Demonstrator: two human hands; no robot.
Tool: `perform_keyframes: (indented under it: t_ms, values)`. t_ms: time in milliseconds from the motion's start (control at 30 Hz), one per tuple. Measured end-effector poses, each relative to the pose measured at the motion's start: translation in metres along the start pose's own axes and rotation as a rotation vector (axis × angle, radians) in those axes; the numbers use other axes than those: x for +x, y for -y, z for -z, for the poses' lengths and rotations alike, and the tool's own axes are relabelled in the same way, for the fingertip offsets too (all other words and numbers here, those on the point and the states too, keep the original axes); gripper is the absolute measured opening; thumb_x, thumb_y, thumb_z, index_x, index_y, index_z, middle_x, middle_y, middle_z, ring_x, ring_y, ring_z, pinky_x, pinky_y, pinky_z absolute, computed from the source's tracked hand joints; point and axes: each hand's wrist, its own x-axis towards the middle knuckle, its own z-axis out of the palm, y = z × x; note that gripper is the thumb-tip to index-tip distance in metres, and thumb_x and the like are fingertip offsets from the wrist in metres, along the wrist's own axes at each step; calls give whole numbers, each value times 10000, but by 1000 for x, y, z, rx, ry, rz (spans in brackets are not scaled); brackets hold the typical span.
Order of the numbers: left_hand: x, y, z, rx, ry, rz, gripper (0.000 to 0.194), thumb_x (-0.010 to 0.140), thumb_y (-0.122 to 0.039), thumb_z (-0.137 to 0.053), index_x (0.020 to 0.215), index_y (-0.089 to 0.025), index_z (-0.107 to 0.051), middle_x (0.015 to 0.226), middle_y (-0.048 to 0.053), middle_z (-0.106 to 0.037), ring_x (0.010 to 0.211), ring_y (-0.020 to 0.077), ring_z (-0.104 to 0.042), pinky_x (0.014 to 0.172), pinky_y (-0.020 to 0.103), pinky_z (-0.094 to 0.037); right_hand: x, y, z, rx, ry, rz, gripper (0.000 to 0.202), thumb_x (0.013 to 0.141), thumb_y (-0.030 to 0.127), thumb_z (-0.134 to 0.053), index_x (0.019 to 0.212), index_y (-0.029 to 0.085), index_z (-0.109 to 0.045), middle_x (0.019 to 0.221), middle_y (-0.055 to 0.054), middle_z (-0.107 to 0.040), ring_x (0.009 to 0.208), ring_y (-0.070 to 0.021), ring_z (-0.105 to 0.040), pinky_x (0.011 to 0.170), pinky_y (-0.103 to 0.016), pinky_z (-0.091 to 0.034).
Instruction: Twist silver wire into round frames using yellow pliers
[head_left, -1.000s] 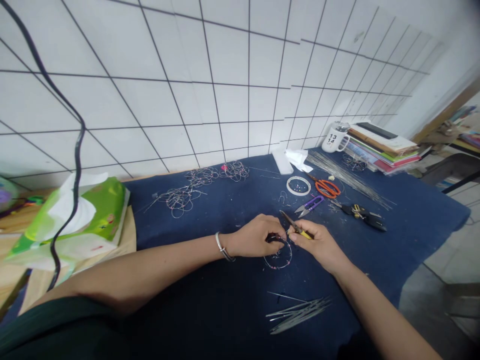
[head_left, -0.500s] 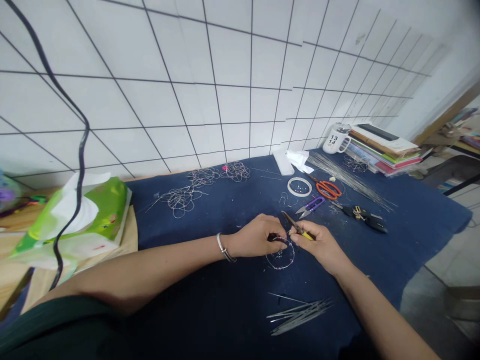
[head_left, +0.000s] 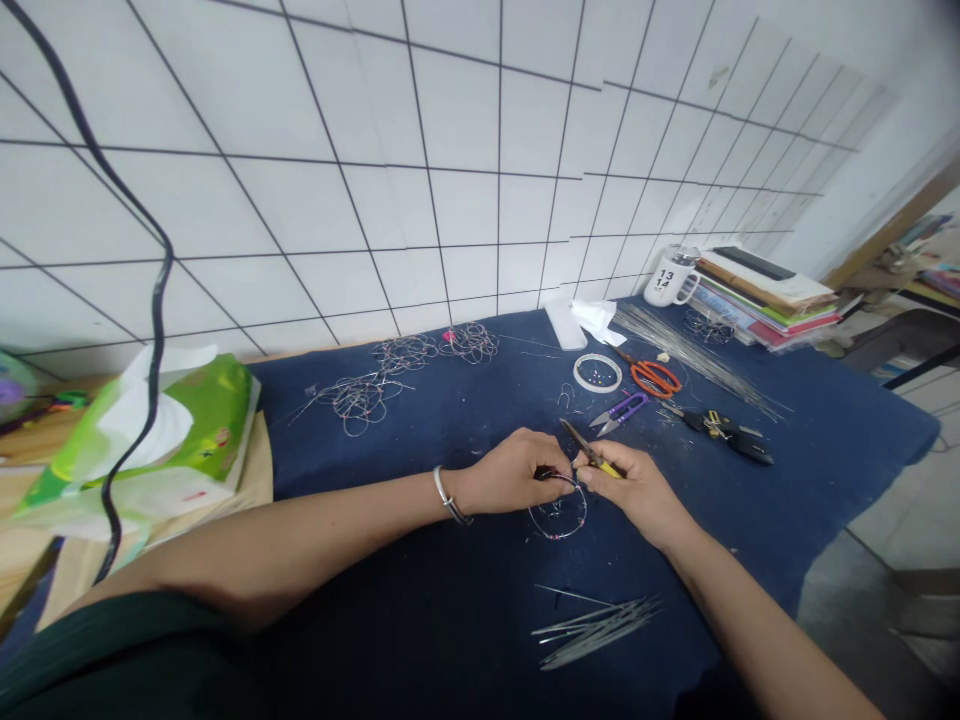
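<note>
My left hand [head_left: 523,472] pinches the top of a thin wire ring [head_left: 556,537] with small pink beads, over the dark blue cloth [head_left: 330,600]. Close on its right, my right hand [head_left: 628,488] holds yellow-handled pliers [head_left: 596,453], their dark tips pointing up and left. The fingertips of that hand meet the ring's upper right edge beside my left fingers. What lies between the fingertips is too small to make out. A bundle of short straight wires [head_left: 600,630] lies below the ring.
Purple snips [head_left: 622,410], orange scissors [head_left: 655,378], a round bead dish [head_left: 598,373] and black pliers [head_left: 726,435] lie beyond my right hand. Tangled beaded wire rings [head_left: 364,400] are at the back left. A green tissue pack [head_left: 217,420], mug [head_left: 667,278] and books [head_left: 765,290] stand farther out.
The pliers and my right hand have shifted very slightly left and turned a little. My left hand still pinches the ring.
</note>
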Motion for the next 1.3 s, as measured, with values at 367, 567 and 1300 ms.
perform_keyframes:
  t_ms: [367,567,1300]
  values:
    - [0,-1,0,8,-13,11,115,780,-193,-522,779,-142,-624,692,5,-592,657,87,-527,696,216,-398,1,-2,-1,13,-31,4,170,759,334,-572,813,173,-573,696,29,-486,642,-98,-419,615,-224,-322]
    - [0,-1,0,20,-7,10,113,775,-175,-514,766,-145,-622,687,5,-596,658,91,-528,697,220,-400,1,0,-1,-2,-17,3,168,760,336,-572,791,171,-577,670,35,-466,624,-91,-397,597,-220,-305]
    - [1,-5,1,135,-18,-20,145,801,-188,-494,708,-136,-591,641,5,-561,665,102,-514,696,229,-394,3,-4,-4,-2,-55,39,140,758,306,-572,788,169,-572,693,30,-496,651,-95,-430,620,-216,-332]
